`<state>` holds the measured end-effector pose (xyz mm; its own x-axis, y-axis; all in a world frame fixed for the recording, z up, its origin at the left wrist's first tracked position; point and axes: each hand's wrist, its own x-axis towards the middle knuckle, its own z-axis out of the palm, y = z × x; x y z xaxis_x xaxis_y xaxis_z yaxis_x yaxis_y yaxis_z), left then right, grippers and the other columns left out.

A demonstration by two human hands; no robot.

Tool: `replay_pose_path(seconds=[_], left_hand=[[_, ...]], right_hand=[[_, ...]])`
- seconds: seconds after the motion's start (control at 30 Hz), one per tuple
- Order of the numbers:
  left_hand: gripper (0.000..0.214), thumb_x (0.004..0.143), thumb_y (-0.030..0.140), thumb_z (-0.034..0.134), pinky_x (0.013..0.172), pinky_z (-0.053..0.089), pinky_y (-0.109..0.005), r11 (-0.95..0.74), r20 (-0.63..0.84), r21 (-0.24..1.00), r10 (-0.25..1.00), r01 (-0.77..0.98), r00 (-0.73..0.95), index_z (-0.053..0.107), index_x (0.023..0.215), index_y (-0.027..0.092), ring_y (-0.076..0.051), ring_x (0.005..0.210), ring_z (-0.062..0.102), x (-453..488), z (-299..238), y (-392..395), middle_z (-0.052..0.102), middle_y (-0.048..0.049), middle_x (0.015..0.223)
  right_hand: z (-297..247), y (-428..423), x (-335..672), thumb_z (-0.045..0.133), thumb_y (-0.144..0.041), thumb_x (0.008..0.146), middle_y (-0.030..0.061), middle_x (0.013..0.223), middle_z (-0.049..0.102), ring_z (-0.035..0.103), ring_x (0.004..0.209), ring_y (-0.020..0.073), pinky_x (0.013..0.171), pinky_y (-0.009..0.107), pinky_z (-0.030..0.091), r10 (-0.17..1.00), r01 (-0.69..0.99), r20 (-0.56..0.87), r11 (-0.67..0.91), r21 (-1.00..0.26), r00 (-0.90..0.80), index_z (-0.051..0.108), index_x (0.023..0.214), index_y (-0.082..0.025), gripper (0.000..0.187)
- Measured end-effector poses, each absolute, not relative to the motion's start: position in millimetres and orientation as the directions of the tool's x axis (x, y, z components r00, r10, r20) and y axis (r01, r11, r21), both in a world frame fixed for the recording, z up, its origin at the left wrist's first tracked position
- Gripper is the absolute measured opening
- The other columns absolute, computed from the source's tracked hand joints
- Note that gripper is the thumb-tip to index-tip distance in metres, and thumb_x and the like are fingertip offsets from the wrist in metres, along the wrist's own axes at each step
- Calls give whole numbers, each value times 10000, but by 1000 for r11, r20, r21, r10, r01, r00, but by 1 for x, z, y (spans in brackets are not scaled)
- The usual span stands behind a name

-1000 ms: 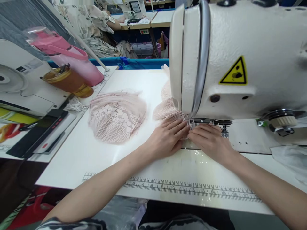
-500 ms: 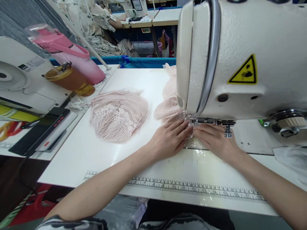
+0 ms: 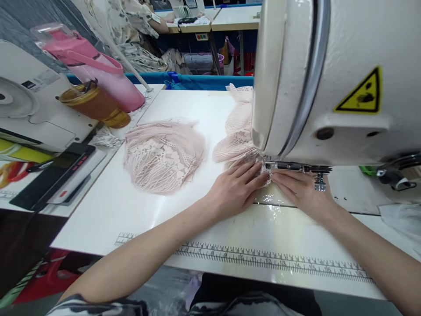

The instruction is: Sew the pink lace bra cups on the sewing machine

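A piece of pale pink lace fabric [image 3: 235,147] lies under the head of a white sewing machine [image 3: 286,79], bunched behind and left of the presser foot [image 3: 268,166]. My left hand [image 3: 235,188] rests flat on this lace, fingers stretched toward the needle area. On the other side of the foot, my right hand [image 3: 304,188] has its fingers pressed together at the lace edge; a metal attachment [image 3: 296,167] partly covers them. The stitching point itself is hidden by the fingers and machine. A second pink lace piece [image 3: 164,158] lies loose to the left.
A printed ruler [image 3: 263,262] runs along the table's front edge. At left stand a pink bottle [image 3: 95,66], an amber cup [image 3: 95,105], a black device [image 3: 54,175] and another machine [image 3: 33,101]. Farther back, a person's patterned sleeve [image 3: 141,17] shows beside other tables.
The view has shifted slightly, so the machine head appears farther right and larger. Both hands stay at the presser foot on the lace, with little visible movement.
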<state>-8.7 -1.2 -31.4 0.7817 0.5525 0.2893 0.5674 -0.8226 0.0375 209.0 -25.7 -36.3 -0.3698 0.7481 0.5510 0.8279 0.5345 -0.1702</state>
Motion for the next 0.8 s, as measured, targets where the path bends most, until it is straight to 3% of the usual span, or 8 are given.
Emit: replay_pose_path(seconds=[0.13, 0.23, 0.33, 0.47, 0.53, 0.63, 0.8], left_hand=[[375, 963, 275, 424, 1064, 424, -431, -815, 287, 56, 566, 577, 773, 530, 1301, 150, -270, 1286, 469, -7, -32, 0, 553, -96, 1327], [389, 962, 279, 430, 1078, 408, -444, -811, 277, 68, 574, 581, 770, 518, 1313, 139, -278, 1304, 447, -7, -33, 0, 530, -114, 1350], [386, 966, 271, 442, 1087, 403, -443, -832, 305, 22, 534, 554, 789, 510, 1322, 135, -266, 1311, 440, -9, -35, 0, 526, -103, 1356], [349, 965, 189, 447, 1078, 433, -360, -892, 357, -68, 397, 448, 846, 528, 1294, 106, -202, 1257, 506, -12, -38, -2, 552, -81, 1326], [344, 963, 175, 441, 1064, 450, -346, -892, 366, -70, 393, 446, 843, 537, 1283, 93, -191, 1230, 532, -14, -38, -2, 559, -92, 1313], [337, 959, 179, 437, 1047, 469, -356, -887, 369, -54, 409, 459, 835, 558, 1259, 82, -204, 1213, 546, -16, -38, -1, 566, -105, 1299], [349, 956, 188, 421, 1044, 473, -380, -884, 344, -5, 438, 468, 831, 553, 1266, 98, -204, 1217, 542, -20, -36, 3, 569, -95, 1297]], right_hand=[[-51, -20, 214, 574, -270, 890, -3, 974, 726, 659, 815, 138, 761, 285, 480, 827, 779, 476, 499, -380, -298, 691, 928, -244, 125], [-59, -17, 218, 544, -285, 906, 16, 1049, 712, 661, 886, 153, 806, 308, 492, 828, 727, 448, 532, -435, -338, 686, 963, -229, 162], [-55, -19, 217, 539, -270, 906, 12, 1045, 713, 658, 878, 139, 794, 286, 482, 807, 757, 463, 548, -356, -366, 689, 966, -235, 165], [-44, -29, 212, 577, -274, 879, -12, 1024, 716, 643, 782, 133, 738, 302, 426, 713, 833, 557, 550, -65, -427, 699, 959, -279, 146], [-42, -32, 210, 589, -298, 874, -34, 1032, 711, 623, 706, 113, 661, 295, 386, 706, 853, 559, 522, 1, -434, 700, 942, -293, 131], [-44, -33, 209, 576, -310, 887, -46, 1044, 700, 622, 699, 95, 637, 279, 376, 718, 824, 528, 564, -59, -454, 700, 923, -289, 131], [-49, -31, 209, 538, -304, 914, -9, 1067, 678, 631, 745, 101, 777, 297, 422, 746, 779, 471, 603, -175, -472, 689, 971, -260, 168]])
